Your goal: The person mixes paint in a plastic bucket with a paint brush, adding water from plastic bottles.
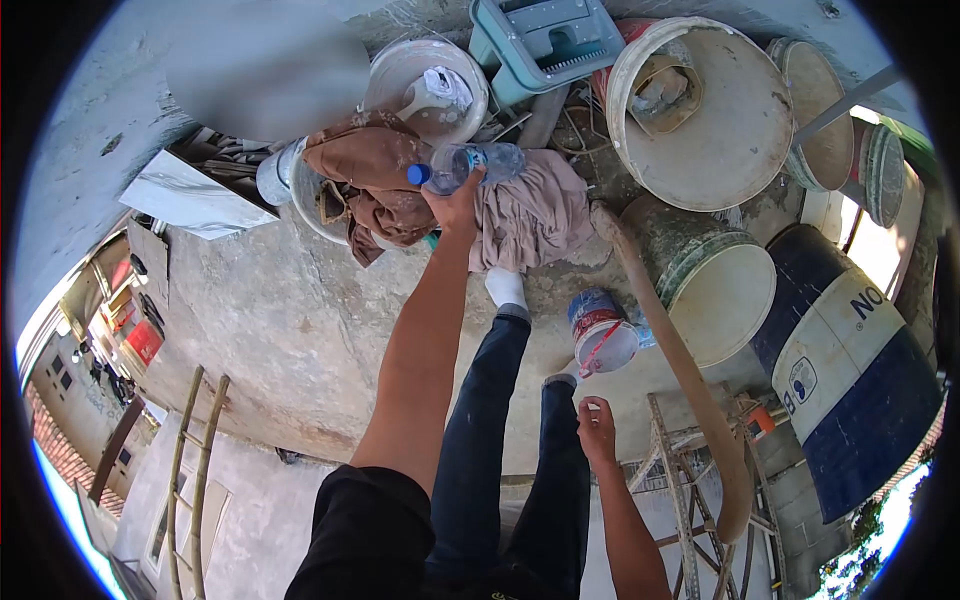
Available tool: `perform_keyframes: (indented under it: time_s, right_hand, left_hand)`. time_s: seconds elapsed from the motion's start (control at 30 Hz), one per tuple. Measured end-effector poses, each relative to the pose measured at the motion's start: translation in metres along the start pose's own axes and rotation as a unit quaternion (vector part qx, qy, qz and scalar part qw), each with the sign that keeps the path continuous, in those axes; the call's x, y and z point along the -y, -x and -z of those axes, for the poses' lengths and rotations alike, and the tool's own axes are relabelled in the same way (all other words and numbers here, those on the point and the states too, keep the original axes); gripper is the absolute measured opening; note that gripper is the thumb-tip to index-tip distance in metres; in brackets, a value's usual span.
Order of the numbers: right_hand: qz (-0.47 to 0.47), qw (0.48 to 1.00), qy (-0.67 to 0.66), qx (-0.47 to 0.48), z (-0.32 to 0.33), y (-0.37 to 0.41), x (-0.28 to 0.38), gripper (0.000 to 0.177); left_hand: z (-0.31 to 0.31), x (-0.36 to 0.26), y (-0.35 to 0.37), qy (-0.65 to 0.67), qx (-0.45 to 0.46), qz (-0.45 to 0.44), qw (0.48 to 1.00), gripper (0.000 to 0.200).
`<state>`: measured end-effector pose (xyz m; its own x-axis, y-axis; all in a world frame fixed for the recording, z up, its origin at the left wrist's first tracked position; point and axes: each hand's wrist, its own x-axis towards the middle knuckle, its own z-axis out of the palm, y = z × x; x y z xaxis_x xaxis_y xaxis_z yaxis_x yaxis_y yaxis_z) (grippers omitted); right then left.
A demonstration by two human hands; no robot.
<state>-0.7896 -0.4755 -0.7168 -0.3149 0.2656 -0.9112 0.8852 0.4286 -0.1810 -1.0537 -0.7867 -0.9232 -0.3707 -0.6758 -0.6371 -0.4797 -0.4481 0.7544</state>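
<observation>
My left hand [456,205] is closed round a clear plastic bottle [453,168] with a blue cap, lying sideways above a crumpled pinkish-grey cloth [535,212]. A brown cloth [372,165] hangs over a bucket just to its left. Another clear bottle [503,161] lies on the pinkish-grey cloth, right beside the held one. My right hand [597,432] hangs lower right with loosely curled fingers, apart and empty. Above it stands a small paint-stained bucket [604,340] with a red handle, which it does not touch.
A white bucket [470,75] holds a white rag. Beyond are a teal plastic container [508,80], a large round tub [715,150], a pale-bottomed bucket [722,300] and a blue-and-white drum [850,370]. A long wooden pole [680,350] leans at right; a ladder [190,460] stands at lower left.
</observation>
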Motion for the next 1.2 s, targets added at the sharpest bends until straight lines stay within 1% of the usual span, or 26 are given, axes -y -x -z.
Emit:
perform_keyframes:
  time_s: [0.03, 0.13, 0.17, 0.27, 0.37, 0.47, 0.5, 0.57, 0.63, 0.7, 0.8, 0.87, 0.97, 1.03, 1.1, 1.13, 1.17, 1.2]
  right_hand:
    - [0.002, 1.000, -0.017, 0.007, -0.004, 0.002, 0.001, 0.034]
    - [-0.003, 0.998, -0.054, 0.032, -0.009, 0.014, 0.022, 0.035]
    - [-0.002, 0.997, -0.067, 0.035, -0.010, 0.016, 0.025, 0.035]
    - [-0.005, 0.993, -0.105, 0.053, -0.011, 0.017, 0.015, 0.035]
    - [-0.012, 0.992, -0.112, 0.052, -0.007, 0.016, 0.000, 0.033]
    - [-0.028, 0.993, -0.110, 0.043, -0.002, 0.020, -0.014, 0.031]
    - [-0.033, 0.992, -0.111, 0.040, 0.000, 0.022, -0.018, 0.031]
    - [-0.042, 0.993, -0.104, 0.026, 0.001, 0.025, -0.026, 0.030]
    - [-0.047, 0.993, -0.103, 0.019, 0.002, 0.030, -0.035, 0.029]
    - [-0.053, 0.993, -0.108, 0.018, 0.004, 0.037, -0.038, 0.029]
    - [-0.058, 0.991, -0.123, 0.014, 0.004, 0.049, -0.042, 0.028]
    - [-0.045, 0.990, -0.129, 0.018, -0.001, 0.054, -0.050, 0.028]
    - [-0.017, 0.993, -0.117, 0.008, -0.006, 0.059, -0.059, 0.028]
    - [0.012, 0.996, -0.088, -0.009, -0.010, 0.061, -0.069, 0.029]
    - [0.021, 0.995, -0.091, -0.021, -0.011, 0.066, -0.070, 0.030]
    - [0.027, 0.995, -0.090, -0.023, -0.011, 0.068, -0.068, 0.031]
    - [-0.006, 0.995, -0.102, -0.017, -0.006, 0.074, -0.062, 0.031]
    - [0.000, 0.995, -0.102, -0.023, -0.001, 0.079, -0.060, 0.032]
  left_hand:
    - [0.004, -0.001, 0.005, -0.002, -0.027, 0.027, 0.999, 0.093]
    - [0.020, 0.007, 0.002, -0.035, -0.017, 0.006, 0.999, 0.094]
    - [0.024, 0.000, 0.006, -0.062, 0.003, -0.010, 0.998, 0.094]
    - [0.029, -0.011, 0.010, -0.064, 0.035, -0.080, 0.994, 0.090]
    - [0.024, -0.021, -0.001, -0.006, 0.116, -0.107, 0.987, 0.079]
    - [0.019, -0.023, -0.010, -0.082, 0.094, -0.127, 0.984, 0.076]
    - [0.018, -0.023, -0.008, -0.156, 0.071, -0.141, 0.975, 0.077]
    - [0.010, -0.043, 0.014, -0.301, 0.024, -0.168, 0.938, 0.080]
    - [0.012, -0.039, 0.015, -0.312, 0.070, -0.244, 0.916, 0.083]
    - [0.008, -0.051, 0.030, -0.322, 0.114, -0.318, 0.884, 0.084]
    - [0.011, -0.085, 0.061, -0.345, 0.114, -0.349, 0.864, 0.086]
    - [0.023, -0.106, 0.075, -0.355, 0.116, -0.374, 0.849, 0.086]
    - [0.040, -0.129, 0.090, -0.332, 0.160, -0.417, 0.831, 0.086]
    - [0.048, -0.143, 0.105, -0.334, 0.173, -0.439, 0.816, 0.084]
    - [0.053, -0.157, 0.118, -0.337, 0.189, -0.434, 0.814, 0.085]
    - [0.054, -0.161, 0.124, -0.349, 0.194, -0.448, 0.800, 0.085]
    - [0.056, -0.165, 0.130, -0.361, 0.198, -0.462, 0.786, 0.084]
    - [0.058, -0.170, 0.138, -0.372, 0.202, -0.476, 0.771, 0.084]
